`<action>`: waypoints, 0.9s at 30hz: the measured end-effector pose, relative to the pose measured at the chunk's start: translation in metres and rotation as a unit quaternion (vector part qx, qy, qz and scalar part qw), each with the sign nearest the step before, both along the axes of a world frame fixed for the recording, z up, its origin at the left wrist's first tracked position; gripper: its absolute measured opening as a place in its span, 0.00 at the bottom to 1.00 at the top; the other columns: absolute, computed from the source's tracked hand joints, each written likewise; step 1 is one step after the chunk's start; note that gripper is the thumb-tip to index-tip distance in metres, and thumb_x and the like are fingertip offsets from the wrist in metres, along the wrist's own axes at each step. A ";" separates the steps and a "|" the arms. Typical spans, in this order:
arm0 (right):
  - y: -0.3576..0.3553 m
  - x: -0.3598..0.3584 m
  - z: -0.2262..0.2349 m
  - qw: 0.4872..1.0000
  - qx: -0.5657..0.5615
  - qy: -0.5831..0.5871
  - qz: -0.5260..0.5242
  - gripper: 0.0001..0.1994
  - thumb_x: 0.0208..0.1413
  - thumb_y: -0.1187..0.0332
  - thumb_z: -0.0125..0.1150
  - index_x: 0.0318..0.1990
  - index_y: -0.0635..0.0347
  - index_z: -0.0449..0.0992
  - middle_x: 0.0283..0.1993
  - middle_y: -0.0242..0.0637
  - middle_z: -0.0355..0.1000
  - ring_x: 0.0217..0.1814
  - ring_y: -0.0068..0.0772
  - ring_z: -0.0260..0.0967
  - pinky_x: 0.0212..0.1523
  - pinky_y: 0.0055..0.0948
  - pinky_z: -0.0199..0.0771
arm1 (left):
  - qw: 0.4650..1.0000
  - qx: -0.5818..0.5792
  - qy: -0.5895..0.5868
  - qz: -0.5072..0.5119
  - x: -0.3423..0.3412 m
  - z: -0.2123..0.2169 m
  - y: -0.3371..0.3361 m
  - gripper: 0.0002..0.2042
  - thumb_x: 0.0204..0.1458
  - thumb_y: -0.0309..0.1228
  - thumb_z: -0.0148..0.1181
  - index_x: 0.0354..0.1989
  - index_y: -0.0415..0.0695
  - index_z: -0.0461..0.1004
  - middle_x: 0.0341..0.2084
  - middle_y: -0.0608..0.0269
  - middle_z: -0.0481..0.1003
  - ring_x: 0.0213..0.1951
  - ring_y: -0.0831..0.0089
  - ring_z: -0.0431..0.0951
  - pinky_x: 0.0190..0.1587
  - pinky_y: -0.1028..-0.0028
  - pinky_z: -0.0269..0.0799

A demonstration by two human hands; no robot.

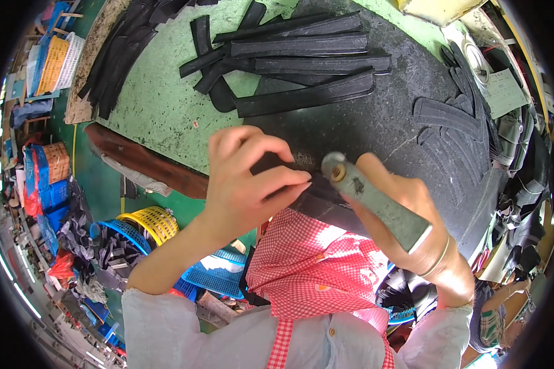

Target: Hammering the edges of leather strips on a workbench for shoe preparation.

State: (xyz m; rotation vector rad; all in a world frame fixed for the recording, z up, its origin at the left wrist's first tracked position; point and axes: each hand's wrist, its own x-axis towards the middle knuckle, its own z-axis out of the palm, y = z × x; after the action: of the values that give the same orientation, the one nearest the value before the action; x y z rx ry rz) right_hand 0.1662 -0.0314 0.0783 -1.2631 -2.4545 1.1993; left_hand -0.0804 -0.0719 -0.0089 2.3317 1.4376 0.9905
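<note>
My right hand (pixel 406 194) is wrapped round a hammer (pixel 378 206) with a worn grey-green metal head; its rounded face points at the dark work surface, and most of the handle is hidden by my fingers. Close to that face, my left hand (pixel 243 175) pinches a black strip (pixel 329 200) at the near edge of the table, thumb and forefinger pressed together. Much of this strip is covered by my hands and the hammer. Beyond them lies a loose pile of stitched black strips (pixel 298 46).
The black slab (pixel 388 117) rests on a green tabletop (pixel 160 80). More black strips lie at the far left (pixel 120 55) and curved grey-black pieces (pixel 452 135) at the right. A brown-red bar (pixel 144 160) edges the table. Yellow (pixel 151 222) and blue baskets (pixel 218 273) stand below left.
</note>
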 end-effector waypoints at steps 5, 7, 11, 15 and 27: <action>-0.002 0.000 -0.010 0.999 0.024 -0.004 0.034 0.13 0.60 0.71 0.62 0.47 0.62 0.65 0.28 0.51 0.73 0.32 0.59 0.78 0.30 0.52 0.77 | 0.998 0.024 0.051 0.019 0.014 0.008 -0.013 0.14 0.37 0.30 0.79 0.35 0.57 0.84 0.39 0.78 0.78 0.45 0.65 0.73 0.52 0.59 0.61; 0.002 0.000 -0.005 0.999 0.031 0.006 0.027 0.13 0.60 0.71 0.62 0.47 0.62 0.66 0.27 0.51 0.73 0.32 0.59 0.78 0.30 0.52 0.77 | 0.998 0.030 0.053 0.020 0.017 0.005 -0.015 0.15 0.37 0.30 0.77 0.36 0.56 0.83 0.38 0.78 0.78 0.45 0.65 0.73 0.52 0.58 0.60; -0.003 -0.001 0.000 0.997 0.048 -0.021 0.060 0.12 0.62 0.69 0.60 0.49 0.63 0.67 0.28 0.51 0.75 0.30 0.55 0.79 0.29 0.50 0.77 | 0.998 0.025 0.053 0.024 0.015 0.007 -0.015 0.15 0.37 0.30 0.77 0.37 0.58 0.84 0.37 0.78 0.77 0.45 0.65 0.72 0.53 0.57 0.60; -0.005 0.001 -0.007 0.998 -0.001 -0.012 0.056 0.14 0.62 0.68 0.60 0.51 0.64 0.67 0.29 0.52 0.76 0.33 0.59 0.79 0.31 0.52 0.78 | 0.998 0.001 0.020 0.054 0.009 -0.001 -0.017 0.17 0.36 0.30 0.78 0.39 0.60 0.86 0.41 0.77 0.76 0.48 0.65 0.71 0.54 0.57 0.60; 0.002 -0.001 -0.005 0.996 0.015 -0.031 0.083 0.13 0.63 0.67 0.61 0.49 0.62 0.67 0.28 0.52 0.76 0.31 0.59 0.79 0.30 0.52 0.77 | 0.992 -0.037 -0.025 0.115 0.013 0.003 -0.031 0.16 0.35 0.31 0.79 0.36 0.60 0.86 0.40 0.76 0.75 0.49 0.62 0.70 0.56 0.56 0.60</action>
State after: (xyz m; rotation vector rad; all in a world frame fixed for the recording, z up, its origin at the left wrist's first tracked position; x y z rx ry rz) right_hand 0.1648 -0.0297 0.0732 -1.1240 -2.6560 1.1723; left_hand -0.0671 -0.1025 -0.0062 2.1097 1.7204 1.0265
